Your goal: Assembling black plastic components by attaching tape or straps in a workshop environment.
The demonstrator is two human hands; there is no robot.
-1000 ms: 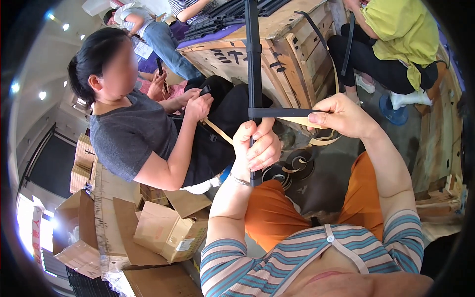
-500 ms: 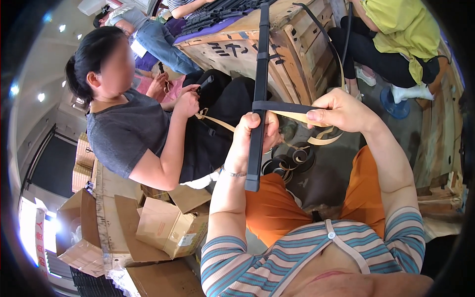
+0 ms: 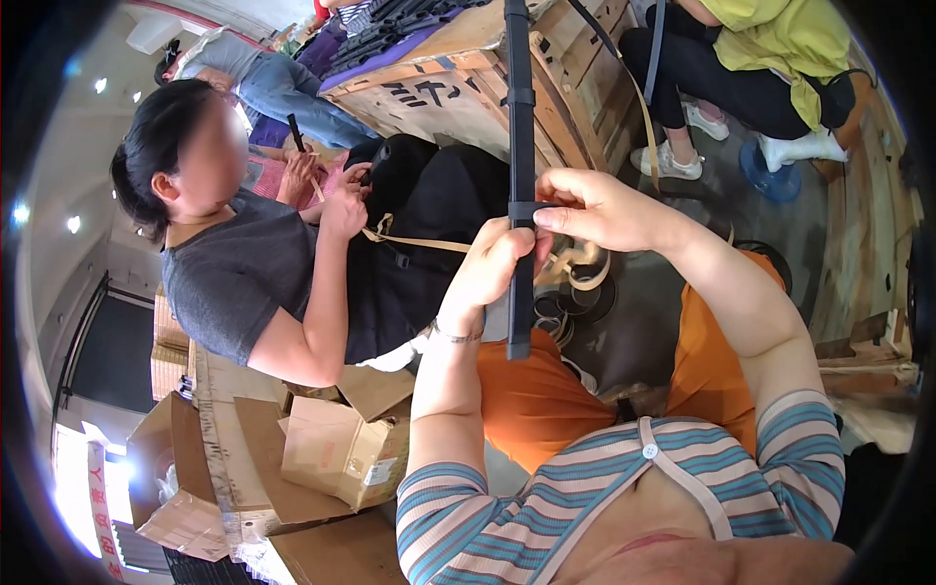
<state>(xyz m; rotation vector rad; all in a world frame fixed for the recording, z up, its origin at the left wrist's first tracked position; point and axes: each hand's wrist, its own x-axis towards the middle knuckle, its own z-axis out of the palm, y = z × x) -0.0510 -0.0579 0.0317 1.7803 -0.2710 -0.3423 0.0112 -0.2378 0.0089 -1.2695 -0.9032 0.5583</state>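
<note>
A long, slim black bar (image 3: 521, 156) stands nearly upright in front of me, with my left hand (image 3: 487, 261) closed round its lower part. Bands of black tape (image 3: 524, 96) circle the bar higher up. Just above my left hand, my right hand (image 3: 600, 210) pinches a black adhesive strip (image 3: 527, 209) against the bar, where it wraps across the front. Pale tan backing (image 3: 588, 283) curls loosely below my right hand. Behind it, coils of dark strip (image 3: 597, 300) lie on the floor, partly hidden by my hands and the bar.
A co-worker in a grey shirt (image 3: 244, 283) sits close on the left, handling a tan strip (image 3: 429, 242). A wooden crate (image 3: 429, 107) stacked with black bars stands ahead. Open cardboard boxes (image 3: 331, 448) sit at lower left. Another person in yellow (image 3: 780, 58) sits at far right.
My right hand has moved left, up to the bar, and the strip stretched out before is now pressed round it. The bar's lower end has shifted slightly right.
</note>
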